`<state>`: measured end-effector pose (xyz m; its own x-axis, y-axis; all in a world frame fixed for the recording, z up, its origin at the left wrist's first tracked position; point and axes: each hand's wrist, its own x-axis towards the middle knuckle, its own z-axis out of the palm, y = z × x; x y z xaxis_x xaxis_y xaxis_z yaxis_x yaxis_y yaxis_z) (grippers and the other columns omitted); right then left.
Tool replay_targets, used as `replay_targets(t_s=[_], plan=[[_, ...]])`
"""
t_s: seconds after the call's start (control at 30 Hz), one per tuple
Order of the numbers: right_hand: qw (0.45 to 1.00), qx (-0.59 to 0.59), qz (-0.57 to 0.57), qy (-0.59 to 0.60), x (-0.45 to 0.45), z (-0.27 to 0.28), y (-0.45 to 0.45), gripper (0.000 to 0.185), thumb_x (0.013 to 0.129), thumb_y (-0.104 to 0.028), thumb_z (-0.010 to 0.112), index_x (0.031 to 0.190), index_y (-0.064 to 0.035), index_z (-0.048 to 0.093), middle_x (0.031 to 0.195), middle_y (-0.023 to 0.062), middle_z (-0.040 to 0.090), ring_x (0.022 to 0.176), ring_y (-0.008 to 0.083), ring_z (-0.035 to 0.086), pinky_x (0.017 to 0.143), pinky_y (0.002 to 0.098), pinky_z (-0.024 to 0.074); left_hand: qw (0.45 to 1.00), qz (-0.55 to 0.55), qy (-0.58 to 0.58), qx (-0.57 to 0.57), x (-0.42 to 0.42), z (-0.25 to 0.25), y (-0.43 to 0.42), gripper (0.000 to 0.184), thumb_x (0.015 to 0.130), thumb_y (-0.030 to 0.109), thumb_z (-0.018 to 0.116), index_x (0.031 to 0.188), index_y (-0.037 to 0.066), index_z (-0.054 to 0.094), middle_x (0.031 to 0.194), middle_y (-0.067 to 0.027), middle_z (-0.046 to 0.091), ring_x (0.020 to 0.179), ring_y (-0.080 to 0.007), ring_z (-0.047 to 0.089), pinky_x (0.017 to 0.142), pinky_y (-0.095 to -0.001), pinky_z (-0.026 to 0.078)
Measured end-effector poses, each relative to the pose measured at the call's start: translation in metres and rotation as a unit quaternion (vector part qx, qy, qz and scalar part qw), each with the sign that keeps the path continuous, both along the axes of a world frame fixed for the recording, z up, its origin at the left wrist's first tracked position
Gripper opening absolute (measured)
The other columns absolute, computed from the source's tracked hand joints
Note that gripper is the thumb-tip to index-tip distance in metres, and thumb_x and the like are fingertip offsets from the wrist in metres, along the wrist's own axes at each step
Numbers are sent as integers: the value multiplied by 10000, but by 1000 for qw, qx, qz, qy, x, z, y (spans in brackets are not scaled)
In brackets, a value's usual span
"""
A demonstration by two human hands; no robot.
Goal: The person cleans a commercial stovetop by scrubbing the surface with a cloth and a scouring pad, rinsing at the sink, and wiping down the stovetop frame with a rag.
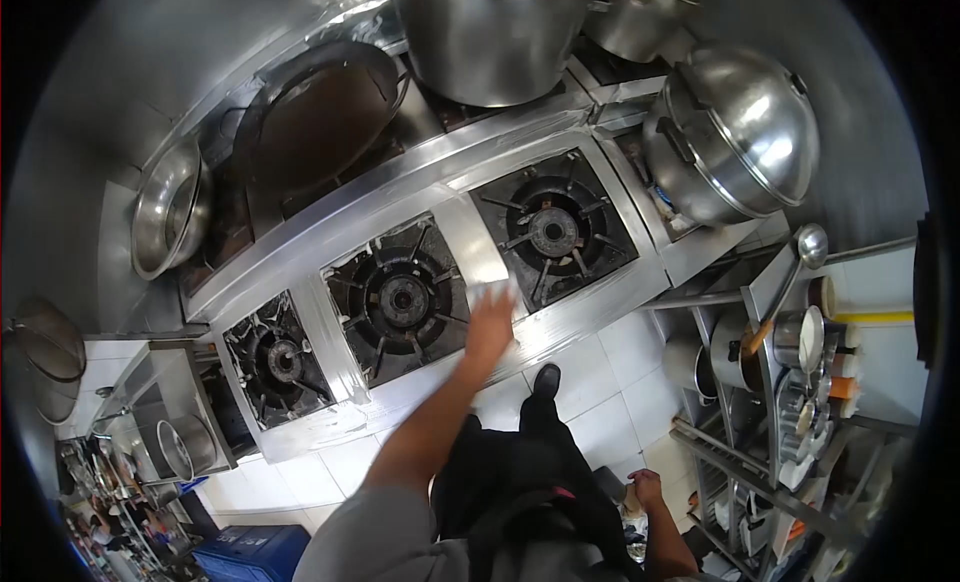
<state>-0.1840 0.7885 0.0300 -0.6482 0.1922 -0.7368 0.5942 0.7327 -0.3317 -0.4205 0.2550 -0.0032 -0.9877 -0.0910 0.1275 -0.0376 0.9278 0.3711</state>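
Observation:
My left hand [490,327] reaches over the steel stove top, on the strip between the middle burner [403,299] and the right burner [551,231]. It presses on a whitish cloth [508,288], blurred and mostly hidden under the fingers. Low at my right side, away from the stove, hangs my right hand [645,487], its fingers curled and nothing visible in them. A smaller burner [285,361] sits at the left end of the stove [462,217]. Whitish smears mark the steel around the burners.
Behind the burners stand a large pot [495,47], a dark wok [325,122] and a steel bowl [172,210]. A domed pot [735,132] is at the right. Shelves [745,472] with pots and a ladle [811,245] flank my right; a blue crate [253,554] is lower left.

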Motion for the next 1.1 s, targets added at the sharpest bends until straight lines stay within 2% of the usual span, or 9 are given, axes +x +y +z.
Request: replay_targets(t_s=[0.07, 0.2, 0.37, 0.5, 0.57, 0.63, 0.83, 0.97, 1.1], plan=[[983, -10, 155, 97, 21, -43, 55, 275, 838, -110, 492, 846, -26, 754, 836, 113, 715, 772, 224, 661, 763, 329, 524, 998, -52, 26, 31, 48, 18, 32, 457, 894, 66, 551, 1351, 85, 536, 1332, -147, 579, 1303, -392, 491, 1087, -547, 386], [988, -28, 135, 72, 9, -62, 95, 272, 830, -104, 492, 840, -31, 753, 870, 105, 725, 791, 231, 668, 782, 325, 522, 999, 9, -9, -32, -31, 16, -29, 358, 840, 14, 547, 1182, 86, 625, 1220, -191, 618, 1204, -408, 556, 998, -543, 445], [997, -57, -52, 19, -59, -33, 85, 246, 799, -86, 510, 862, -22, 740, 871, 138, 716, 795, 210, 678, 797, 345, 536, 998, 43, -1, -42, -154, 27, -119, 413, 876, 26, 522, 1282, 22, 594, 1271, -244, 610, 1152, -445, 579, 1036, -502, 446], [985, -83, -151, -15, -91, -15, 73, 245, 785, -75, 508, 851, -11, 736, 838, 145, 704, 791, 232, 675, 796, 350, 532, 993, 82, 19, -79, -75, 9, -34, 443, 822, 17, 546, 1260, 19, 613, 1403, -216, 536, 1219, -482, 521, 1042, -542, 438], [966, -85, 165, 179, -85, -33, 88, 230, 761, -72, 539, 863, -6, 734, 841, 152, 701, 801, 258, 680, 798, 365, 539, 997, 72, -8, -12, 9, 26, 52, 530, 743, -27, 598, 1268, 44, 608, 1390, -177, 558, 1223, -458, 528, 1057, -546, 415], [951, -23, 255, 174, -88, -39, 92, 230, 735, -71, 574, 889, -26, 738, 871, 160, 707, 834, 279, 686, 813, 378, 548, 998, 66, -1, 1, 2, 36, 61, 579, 699, -57, 619, 1262, 76, 617, 1383, -147, 569, 1240, -438, 525, 1078, -537, 403], [997, -50, 53, 23, -84, -50, 104, 294, 829, -120, 490, 882, -55, 771, 985, 184, 724, 927, 311, 687, 868, 379, 538, 995, -96, -22, 26, -76, 52, 11, 511, 788, -54, 565, 1279, 76, 621, 1341, -173, 604, 1237, -415, 542, 1092, -468, 393], [989, -56, -135, 9, -102, -7, 92, 294, 817, -103, 485, 903, -33, 757, 912, 162, 716, 858, 263, 681, 804, 370, 540, 995, 82, 47, -15, 21, 28, 73, 503, 809, -49, 530, 1308, -2, 571, 1383, -201, 566, 1287, -403, 507, 1122, -520, 337], [980, -73, -183, -39, -91, 1, 98, 307, 807, -105, 486, 915, -26, 763, 942, 166, 727, 892, 281, 683, 855, 388, 537, 997, 71, 17, 31, 13, 13, 185, 500, 811, -36, 493, 1305, -10, 565, 1422, -193, 527, 1360, -381, 442, 1166, -542, 262]])
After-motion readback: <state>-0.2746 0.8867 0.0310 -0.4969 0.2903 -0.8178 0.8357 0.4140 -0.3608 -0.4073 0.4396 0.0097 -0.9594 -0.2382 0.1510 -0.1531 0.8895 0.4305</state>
